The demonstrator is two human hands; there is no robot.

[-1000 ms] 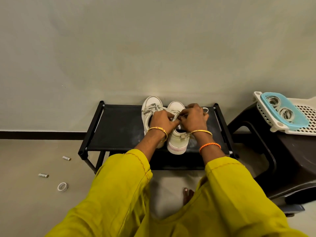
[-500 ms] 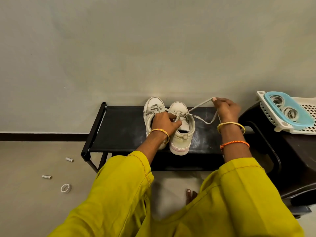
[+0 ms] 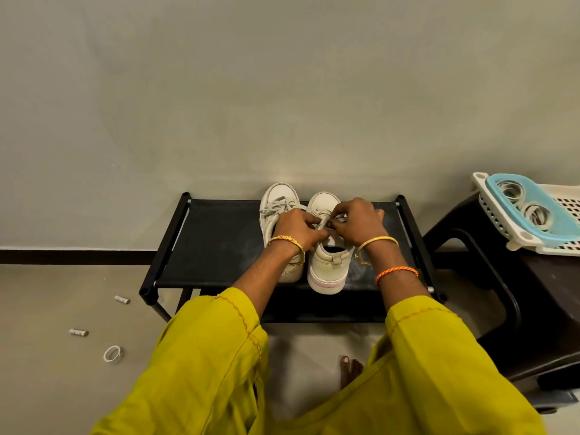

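Two off-white sneakers stand side by side, toes to the wall, on a low black shoe rack. Over the right sneaker, both hands meet at its laces. My left hand pinches a lace from the left. My right hand pinches the lace from the right, fingers curled over the tongue. The left sneaker has its laces tied and is partly hidden behind my left wrist.
A dark plastic stool stands at the right, carrying a white perforated basket with a blue lid holding rings. A tape ring and two small cylinders lie on the floor at the left. My bare foot is below the rack.
My right hand, which had pulled a lace out to the right half a second ago, has come back to the middle of the right sneaker and meets my left hand there.
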